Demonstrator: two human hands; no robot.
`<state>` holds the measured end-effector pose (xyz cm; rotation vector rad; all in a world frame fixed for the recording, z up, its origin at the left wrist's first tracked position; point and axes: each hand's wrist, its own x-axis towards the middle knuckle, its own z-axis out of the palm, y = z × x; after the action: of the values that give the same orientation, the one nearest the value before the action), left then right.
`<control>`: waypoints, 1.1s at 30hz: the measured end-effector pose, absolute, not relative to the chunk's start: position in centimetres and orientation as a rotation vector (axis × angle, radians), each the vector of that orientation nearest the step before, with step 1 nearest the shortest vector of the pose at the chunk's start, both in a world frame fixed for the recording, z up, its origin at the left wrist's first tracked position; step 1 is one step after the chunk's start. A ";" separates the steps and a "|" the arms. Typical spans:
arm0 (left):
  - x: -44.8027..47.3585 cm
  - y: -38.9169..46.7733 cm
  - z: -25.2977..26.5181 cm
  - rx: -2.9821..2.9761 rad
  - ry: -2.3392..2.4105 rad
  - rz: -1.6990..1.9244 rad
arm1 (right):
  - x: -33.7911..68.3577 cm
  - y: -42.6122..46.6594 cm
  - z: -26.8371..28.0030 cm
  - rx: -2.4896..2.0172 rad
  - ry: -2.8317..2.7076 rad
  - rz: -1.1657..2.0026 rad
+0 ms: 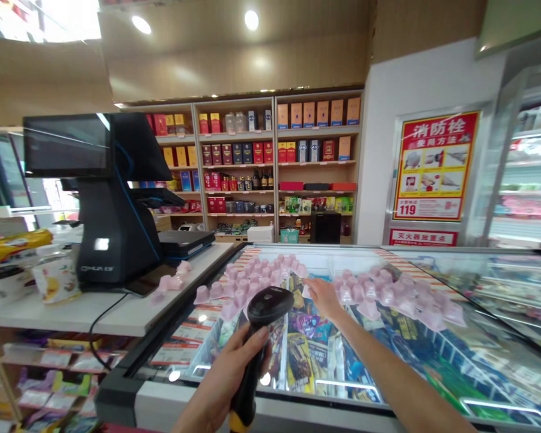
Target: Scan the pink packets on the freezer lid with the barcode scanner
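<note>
My left hand (234, 367) is wrapped round the handle of a black handheld barcode scanner (270, 300), its head tilted forward over the glass-topped freezer (175, 397). Over the middle of the glass reaches my right hand (324, 297), its fingers closed at a small pale pink cup (306, 293), partly hidden by them. To its left lies a group of similar pink cups (238, 279). Another group of pink cups (388, 288) spreads over the glass to the right. Beneath the glass, packaged goods (300, 361) in bright wrappers are visible.
A black point-of-sale terminal (112, 240) stands on the white counter (117, 319) at left, with several pink cups (174, 281) beside it. A black cable (92, 337) hangs over the counter edge. Stocked shelves (275, 162) and a red sign (435, 168) are behind.
</note>
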<state>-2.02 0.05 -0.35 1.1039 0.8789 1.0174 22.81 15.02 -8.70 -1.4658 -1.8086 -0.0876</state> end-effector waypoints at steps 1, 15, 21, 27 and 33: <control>-2.1 0.2 -0.4 1.099 0.882 1.021 | 22.8 14.8 -8.8 -1.530 -1.870 -0.199; -5.0 1.4 -1.7 1.123 0.955 1.027 | 26.4 15.6 -9.9 -1.924 -1.761 -0.596; -5.7 1.6 -1.9 1.092 0.939 1.051 | 25.6 16.3 -8.7 -1.938 -1.598 -0.548; -5.9 1.0 -1.1 1.113 0.950 1.076 | 15.3 19.2 -8.5 -1.383 -1.949 0.070; -5.3 0.5 -1.3 1.124 0.912 1.047 | 16.1 19.2 -9.8 -1.358 -1.702 0.258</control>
<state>-5.34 0.52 -1.27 1.1243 0.9119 1.0468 16.09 19.15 -9.76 -1.3584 -1.7023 0.2583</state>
